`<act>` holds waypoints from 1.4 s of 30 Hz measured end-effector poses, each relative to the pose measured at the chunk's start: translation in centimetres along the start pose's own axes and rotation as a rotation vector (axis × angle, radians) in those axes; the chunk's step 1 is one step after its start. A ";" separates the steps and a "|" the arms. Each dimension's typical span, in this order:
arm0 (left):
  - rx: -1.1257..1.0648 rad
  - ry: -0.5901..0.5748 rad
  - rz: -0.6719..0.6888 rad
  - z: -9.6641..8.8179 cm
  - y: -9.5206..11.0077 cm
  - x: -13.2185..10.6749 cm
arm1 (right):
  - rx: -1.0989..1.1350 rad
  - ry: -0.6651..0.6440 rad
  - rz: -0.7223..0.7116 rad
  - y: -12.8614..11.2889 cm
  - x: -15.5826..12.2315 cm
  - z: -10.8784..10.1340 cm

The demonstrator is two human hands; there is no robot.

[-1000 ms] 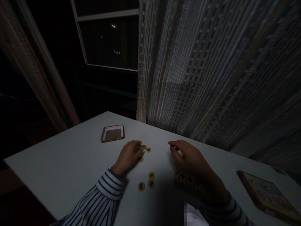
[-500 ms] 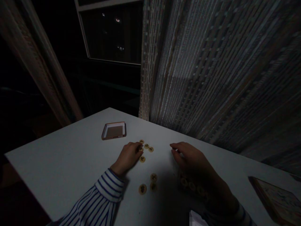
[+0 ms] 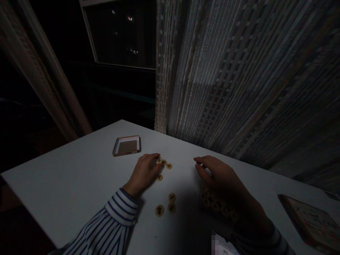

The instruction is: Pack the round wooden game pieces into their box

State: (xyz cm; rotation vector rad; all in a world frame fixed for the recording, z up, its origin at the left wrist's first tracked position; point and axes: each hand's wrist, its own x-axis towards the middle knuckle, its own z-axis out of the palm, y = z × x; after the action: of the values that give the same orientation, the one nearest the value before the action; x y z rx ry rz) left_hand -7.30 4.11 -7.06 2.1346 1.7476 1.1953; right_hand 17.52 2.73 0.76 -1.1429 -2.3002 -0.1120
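Note:
Several small round wooden tokens with dark marks lie on a white table (image 3: 66, 184). My left hand (image 3: 145, 173) rests on the table with fingers curled, its fingertips pinching one token (image 3: 158, 160) in a small cluster. Three more tokens (image 3: 168, 204) lie loose nearer to me. My right hand (image 3: 216, 175) is arched over a row of tokens (image 3: 214, 204), fingers bent and close together; whether it holds anything is hidden. Both sleeves are white with dark stripes.
An open shallow box (image 3: 126, 145) with a brown rim sits at the back left of the table. A flat board (image 3: 309, 221) lies at the right edge. Behind are a striped curtain (image 3: 239, 78) and a dark window (image 3: 119, 32).
My left fingertips have closed onto a token in the far cluster. My right hand has barely shifted. The camera has tilted slightly.

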 end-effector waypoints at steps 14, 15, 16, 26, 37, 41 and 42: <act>-0.084 0.221 0.261 -0.3 3.0 -0.8 | -0.046 -0.070 -0.014 -0.3 0.1 0.0; -0.087 0.230 0.271 -0.4 3.1 -0.8 | -0.049 -0.071 -0.013 -0.3 0.1 0.1; -0.090 0.233 0.281 -0.4 3.1 -0.9 | -0.052 -0.072 -0.010 -0.2 0.0 0.2; -0.099 0.261 0.425 -0.5 4.6 -1.6 | 0.167 -0.149 0.052 -1.5 0.3 0.5; -0.130 0.258 0.584 -0.2 6.0 -2.2 | 0.619 -0.331 0.282 -1.9 0.5 0.7; -0.144 0.262 0.583 -0.3 6.2 -2.3 | 0.702 -0.352 0.332 -1.8 0.4 0.8; -0.152 0.263 0.579 -0.3 6.3 -2.3 | 0.730 -0.354 0.351 -1.9 0.4 0.9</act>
State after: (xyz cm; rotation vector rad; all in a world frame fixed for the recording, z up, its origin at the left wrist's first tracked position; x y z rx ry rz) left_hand -2.67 -0.01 -4.51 2.5661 1.0761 1.7436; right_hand 15.54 2.10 0.52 -1.1861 -2.0710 1.0443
